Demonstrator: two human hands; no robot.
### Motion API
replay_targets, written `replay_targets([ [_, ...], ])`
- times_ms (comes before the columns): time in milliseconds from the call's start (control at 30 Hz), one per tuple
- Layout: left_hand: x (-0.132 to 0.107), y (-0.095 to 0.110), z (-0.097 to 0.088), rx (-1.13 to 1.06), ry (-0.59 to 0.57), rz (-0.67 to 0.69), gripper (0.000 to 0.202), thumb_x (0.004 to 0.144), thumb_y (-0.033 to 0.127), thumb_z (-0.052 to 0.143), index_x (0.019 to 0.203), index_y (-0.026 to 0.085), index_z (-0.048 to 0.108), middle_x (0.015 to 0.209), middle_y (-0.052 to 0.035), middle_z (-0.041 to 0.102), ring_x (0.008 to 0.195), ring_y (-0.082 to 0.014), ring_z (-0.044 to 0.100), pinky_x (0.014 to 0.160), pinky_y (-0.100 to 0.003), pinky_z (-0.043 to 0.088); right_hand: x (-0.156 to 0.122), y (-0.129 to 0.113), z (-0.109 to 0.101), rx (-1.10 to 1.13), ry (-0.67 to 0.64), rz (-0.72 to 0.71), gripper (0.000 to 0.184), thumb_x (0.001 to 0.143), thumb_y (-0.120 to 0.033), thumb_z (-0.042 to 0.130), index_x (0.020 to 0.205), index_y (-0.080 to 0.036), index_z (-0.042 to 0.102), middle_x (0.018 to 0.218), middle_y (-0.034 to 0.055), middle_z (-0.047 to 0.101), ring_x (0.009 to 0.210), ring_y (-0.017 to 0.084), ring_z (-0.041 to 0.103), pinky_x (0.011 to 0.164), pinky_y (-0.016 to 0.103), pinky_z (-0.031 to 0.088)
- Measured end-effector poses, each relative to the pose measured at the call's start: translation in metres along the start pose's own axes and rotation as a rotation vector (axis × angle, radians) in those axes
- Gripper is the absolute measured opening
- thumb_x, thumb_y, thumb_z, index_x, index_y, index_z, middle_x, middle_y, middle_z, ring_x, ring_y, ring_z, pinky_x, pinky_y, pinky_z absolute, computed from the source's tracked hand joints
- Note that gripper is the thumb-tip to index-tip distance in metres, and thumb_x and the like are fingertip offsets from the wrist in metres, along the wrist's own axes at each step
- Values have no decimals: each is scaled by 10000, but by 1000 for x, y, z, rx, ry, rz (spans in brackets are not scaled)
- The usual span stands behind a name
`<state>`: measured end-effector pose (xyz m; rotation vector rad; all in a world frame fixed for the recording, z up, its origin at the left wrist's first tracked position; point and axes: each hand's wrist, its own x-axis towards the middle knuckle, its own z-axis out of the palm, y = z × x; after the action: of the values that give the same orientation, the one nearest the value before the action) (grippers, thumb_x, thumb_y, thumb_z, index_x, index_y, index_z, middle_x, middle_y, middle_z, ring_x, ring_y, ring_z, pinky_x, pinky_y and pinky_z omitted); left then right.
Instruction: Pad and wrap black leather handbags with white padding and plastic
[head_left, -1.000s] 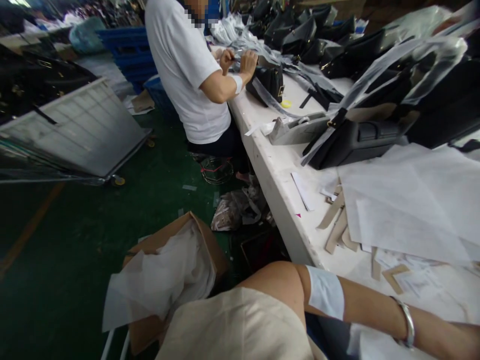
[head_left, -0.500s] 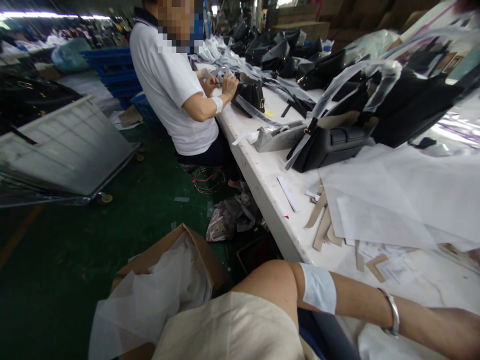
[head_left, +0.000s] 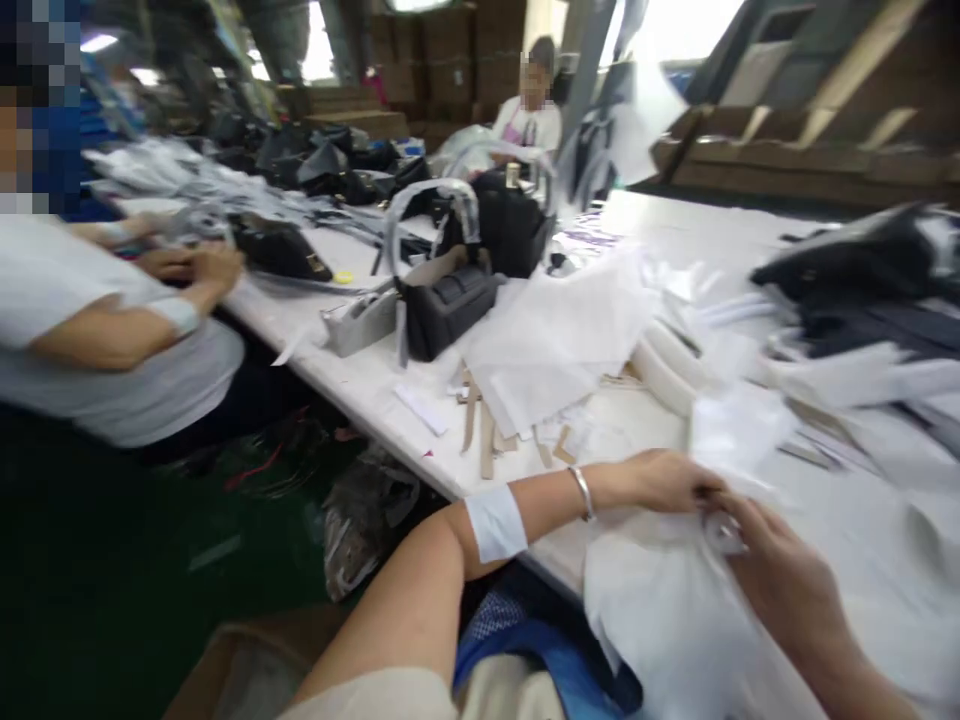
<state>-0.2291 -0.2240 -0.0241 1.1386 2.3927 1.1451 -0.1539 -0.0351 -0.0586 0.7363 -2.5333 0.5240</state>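
Observation:
My left hand (head_left: 675,482), with a silver bangle at the wrist, reaches over the table, fingers closed. My right hand (head_left: 787,565) meets it fingertip to fingertip, also closed. Between and below them hangs a thin white sheet (head_left: 652,590), bunched at the fingers and draped over the table edge towards my lap. A small shiny clear piece (head_left: 724,532) shows at the right fingers; blur hides what it is. Just beyond the hands lies more white wrapping (head_left: 739,430).
A black handbag (head_left: 450,305) with a wrapped handle stands on the white table (head_left: 360,385). White sheets (head_left: 555,340) and cardboard strips (head_left: 487,440) lie nearer. A co-worker (head_left: 112,330) sits at the left; another person (head_left: 529,120) is across the table. A cardboard box (head_left: 247,650) stands below.
The view has swung right, bringing both my hands into sight. Before, only my left forearm and part of that hand showed at the right edge.

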Motion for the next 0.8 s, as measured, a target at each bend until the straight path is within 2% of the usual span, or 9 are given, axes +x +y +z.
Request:
replay_targets([
  [67, 2, -15, 10, -47, 3, 13, 217, 877, 108, 555, 984, 148, 739, 958, -64, 762, 822, -199, 666, 756, -272, 493, -3, -4, 9, -80, -32, 50, 418, 810, -91, 495, 1170, -291, 563, 1075, 120, 679, 960, 275, 676, 732, 362, 572],
  [167, 6, -33, 20, -152, -9, 34, 277, 885, 142, 523, 1071, 142, 728, 1041, -73, 756, 910, -219, 674, 840, -292, 501, 2, -11, 23, -103, 46, 154, 342, 790, -72, 486, 1064, -257, 572, 1022, 78, 663, 939, 253, 670, 753, 348, 573],
  [333, 5, -47, 19, -367, -77, 27, 331, 846, 190, 576, 1143, 188, 721, 1104, -38, 750, 982, -205, 684, 898, -281, 513, -3, -12, 32, -68, 212, 138, 263, 858, -91, 477, 1012, -233, 635, 981, 70, 688, 885, 206, 670, 760, 299, 565],
  [533, 10, -49, 16, -543, -112, -70, 302, 766, 198, 644, 1045, 176, 760, 1032, -56, 766, 920, -208, 702, 867, -296, 536, -15, -6, 30, -159, 255, 232, 142, 896, -156, 549, 950, -225, 661, 862, 45, 689, 789, 176, 657, 706, 259, 533],
  [800, 6, -36, 15, -613, -32, -205, 255, 726, 260, 707, 941, 138, 771, 891, -69, 763, 762, -175, 676, 724, -265, 541, -18, -4, 31, 53, 256, 251, 233, 917, -127, 526, 1049, -235, 685, 950, 55, 715, 878, 176, 687, 780, 280, 577],
])
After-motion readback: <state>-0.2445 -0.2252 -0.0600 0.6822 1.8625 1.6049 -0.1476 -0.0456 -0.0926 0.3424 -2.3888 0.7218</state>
